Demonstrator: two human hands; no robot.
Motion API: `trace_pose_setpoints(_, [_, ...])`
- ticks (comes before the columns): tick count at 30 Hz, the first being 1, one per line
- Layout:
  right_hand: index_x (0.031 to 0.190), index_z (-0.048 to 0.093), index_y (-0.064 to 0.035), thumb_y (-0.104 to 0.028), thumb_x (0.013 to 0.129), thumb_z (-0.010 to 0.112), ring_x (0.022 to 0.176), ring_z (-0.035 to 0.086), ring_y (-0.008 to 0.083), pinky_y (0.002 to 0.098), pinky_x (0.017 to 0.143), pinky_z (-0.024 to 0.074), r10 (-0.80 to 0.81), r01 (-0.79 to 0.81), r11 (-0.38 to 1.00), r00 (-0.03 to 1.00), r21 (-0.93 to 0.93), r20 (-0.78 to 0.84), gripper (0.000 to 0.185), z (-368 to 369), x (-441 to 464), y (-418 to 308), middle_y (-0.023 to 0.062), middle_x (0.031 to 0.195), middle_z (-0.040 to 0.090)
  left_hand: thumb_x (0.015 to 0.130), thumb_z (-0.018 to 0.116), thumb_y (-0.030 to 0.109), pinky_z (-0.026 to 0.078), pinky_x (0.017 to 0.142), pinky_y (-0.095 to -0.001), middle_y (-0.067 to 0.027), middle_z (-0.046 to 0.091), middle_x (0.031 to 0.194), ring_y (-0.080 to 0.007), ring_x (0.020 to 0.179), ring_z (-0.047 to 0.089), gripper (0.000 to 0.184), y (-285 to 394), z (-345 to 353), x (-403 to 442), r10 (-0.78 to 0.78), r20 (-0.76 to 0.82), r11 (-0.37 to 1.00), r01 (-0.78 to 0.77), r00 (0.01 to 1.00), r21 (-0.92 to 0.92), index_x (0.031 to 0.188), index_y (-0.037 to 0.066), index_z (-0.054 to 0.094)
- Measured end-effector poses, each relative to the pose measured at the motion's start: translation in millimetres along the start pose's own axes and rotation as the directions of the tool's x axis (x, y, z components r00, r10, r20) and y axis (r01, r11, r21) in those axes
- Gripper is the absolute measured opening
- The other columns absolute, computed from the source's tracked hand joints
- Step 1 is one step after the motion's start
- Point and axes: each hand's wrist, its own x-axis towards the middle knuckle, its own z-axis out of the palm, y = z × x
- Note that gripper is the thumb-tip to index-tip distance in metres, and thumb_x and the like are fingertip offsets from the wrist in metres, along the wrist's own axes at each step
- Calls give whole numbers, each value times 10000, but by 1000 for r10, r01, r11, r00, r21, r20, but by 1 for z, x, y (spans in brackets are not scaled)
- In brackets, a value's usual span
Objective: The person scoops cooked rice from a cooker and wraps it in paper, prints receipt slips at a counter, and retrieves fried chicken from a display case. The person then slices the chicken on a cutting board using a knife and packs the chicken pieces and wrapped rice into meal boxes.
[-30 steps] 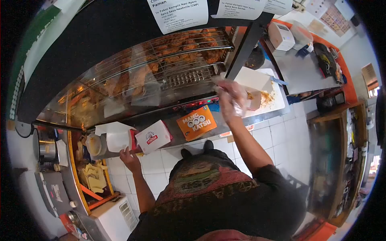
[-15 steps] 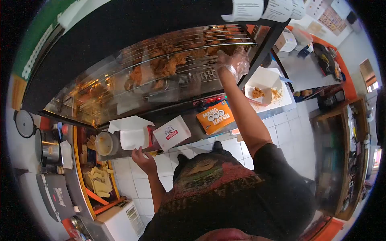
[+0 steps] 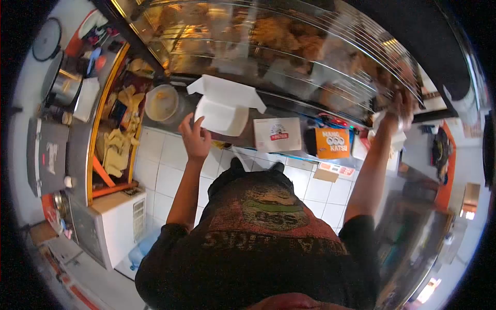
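My left hand (image 3: 195,137) is at the near left corner of an open white paper food box (image 3: 223,114), fingers apart, its fingertips at the box's edge. The box's lid flap is raised and no food shows inside. My right hand (image 3: 400,109), in a clear plastic glove, reaches to the right end of a glass food warmer (image 3: 289,77). It is smeared by motion, so its fingers and anything in them cannot be made out. Behind the glass, pieces of fried chicken (image 3: 276,36) lie on wire racks.
Along the counter stand a closed white box (image 3: 277,135) with a red label, an orange box (image 3: 332,143) reading "Mang Katsu", and a round plastic tub (image 3: 161,103). A wooden-edged shelf (image 3: 111,124) is on the left. White floor tiles (image 3: 160,155) show below.
The view has swung, so the counter and boxes appear farther right. My left hand remains by the open box. My right hand remains at the warmer's right end, now blurred.
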Motion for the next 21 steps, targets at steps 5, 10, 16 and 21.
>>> trace_pose_setpoints(5, [1380,503,-100,-136,966,450,1236,541,213,327,1056,408,465,-526,540,837,657,287,419,0,-128,-9,121,1362,553,815,641,69,361,1018,-488,-212,423,1360,-405,1218,414,400,-15,15,19,-101,-24,995,101,995,-6,1210,44,585])
trace_pose_setpoints(10, [1092,673,-33,-38,798,763,1054,613,197,336,968,485,227,-897,426,232,118,946,308,81,-278,-114,81,1165,644,826,639,74,481,890,-404,-217,608,1170,-320,1004,615,386,-49,44,22,-527,129,770,536,840,-345,1197,-17,584])
trace_pose_setpoints(16, [1232,622,-148,-230,899,655,992,625,115,223,873,497,-560,-343,601,464,722,687,344,270,-426,-88,26,1134,649,813,630,47,530,758,-381,-185,687,945,-279,808,672,280,-55,48,16,-460,155,805,485,874,-343,1075,-52,642])
trace_pose_setpoints(21, [1273,590,-129,-188,883,622,961,621,103,201,830,493,-147,-917,395,-118,-51,982,395,240,-384,-111,29,1099,661,814,635,33,533,734,-353,-182,690,936,-255,798,679,260,-51,47,11,-463,120,824,476,878,-308,1057,-60,646])
